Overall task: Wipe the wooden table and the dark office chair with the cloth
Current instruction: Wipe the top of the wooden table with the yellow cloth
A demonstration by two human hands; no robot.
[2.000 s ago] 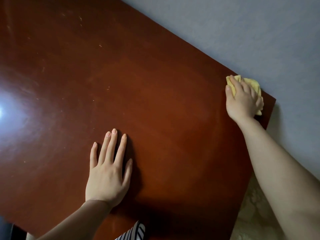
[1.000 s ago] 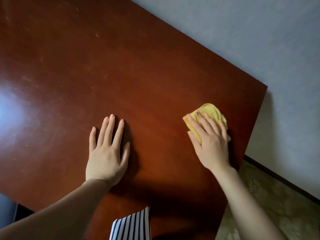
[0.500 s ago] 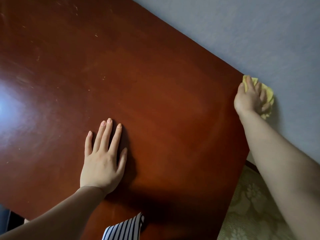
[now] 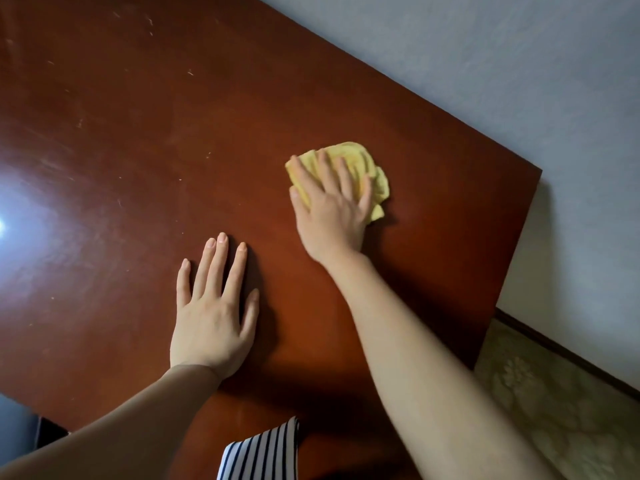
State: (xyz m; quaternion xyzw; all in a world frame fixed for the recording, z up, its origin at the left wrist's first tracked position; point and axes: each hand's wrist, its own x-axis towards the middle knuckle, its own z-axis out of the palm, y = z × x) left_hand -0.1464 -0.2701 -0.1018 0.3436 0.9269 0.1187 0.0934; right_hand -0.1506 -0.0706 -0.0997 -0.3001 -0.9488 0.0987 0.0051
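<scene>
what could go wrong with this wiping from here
The left hand lies flat on the glossy table, so it may leave prints on the wood. The cloth is bunched under the right hand, so each pass likely covers little and could miss the pale specks farther across the table.

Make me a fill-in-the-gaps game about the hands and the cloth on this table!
1. The right hand presses a ___ cloth onto the wooden table.
2. The left hand lies flat on the table and holds ___.
3. The fabric at the bottom edge has dark and white ___.

Missing words: yellow; nothing; stripes
</scene>
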